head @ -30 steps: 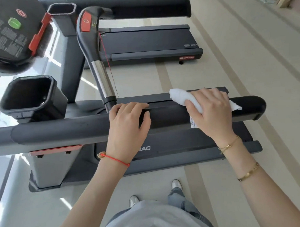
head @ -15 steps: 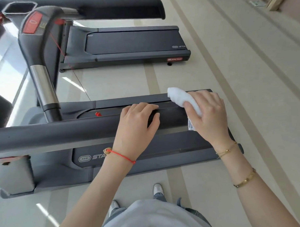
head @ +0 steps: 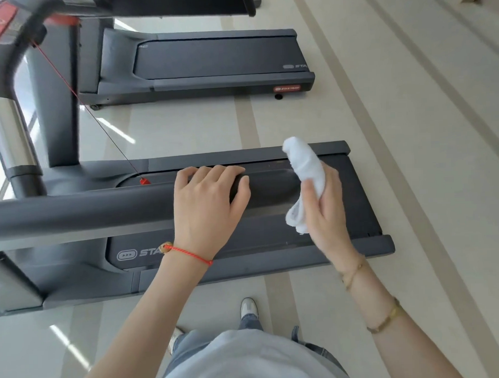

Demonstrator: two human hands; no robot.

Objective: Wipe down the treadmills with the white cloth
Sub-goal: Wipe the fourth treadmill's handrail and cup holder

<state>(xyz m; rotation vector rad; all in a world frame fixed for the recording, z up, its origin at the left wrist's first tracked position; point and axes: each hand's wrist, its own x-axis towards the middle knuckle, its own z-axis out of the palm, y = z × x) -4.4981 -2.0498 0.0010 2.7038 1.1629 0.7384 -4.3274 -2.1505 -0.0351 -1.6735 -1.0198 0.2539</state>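
Head view, looking down. The left hand (head: 206, 207) is laid over the near treadmill's handrail (head: 82, 211), fingers curled over the far side and thumb stretched along the near side, so the rail is gripped close to its free end. The right hand (head: 325, 211) is held just past that rail end, edge-on to the camera, with the white cloth (head: 306, 184) bunched in its fingers; the thumb is pressed against the cloth. The cloth is seen standing above and hanging below the fist. Whether the cloth touches the rail tip cannot be told, since the tip is blurred and partly covered.

The near treadmill's deck (head: 356, 190) lies below both hands. A red safety cord (head: 81, 101) is strung from the console down to a red clip (head: 144, 181) beside the rail. A second treadmill (head: 215, 60) is parked farther off on the pale striped floor (head: 410, 126). A red string bracelet (head: 188, 251) is worn on the left wrist, gold bracelets (head: 384, 322) on the right forearm.
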